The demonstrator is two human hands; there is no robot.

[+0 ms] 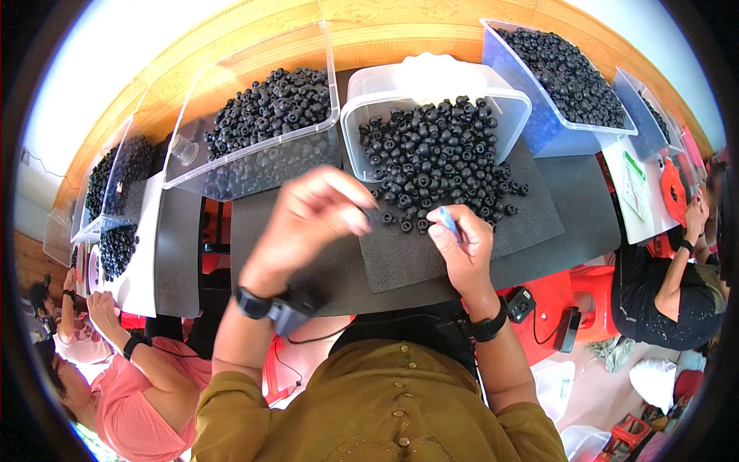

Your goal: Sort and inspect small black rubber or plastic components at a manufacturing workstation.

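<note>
left hand (319, 212) pinched a small black rubber ring (375, 218) between closed fingertips, above the grey foam mat (400, 258) on the worktop. right hand (462, 246) had its grip closed on a thin blue tool (449, 221). the rings looked light, soft, best held by the rim. a white-and-green label (636, 185) lay at right, beside clear bins (431, 85).

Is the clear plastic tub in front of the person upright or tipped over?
Tipped: the clear plastic tub lies on its side, and small black rubber rings spill from its mouth onto the dark foam mat.
</note>
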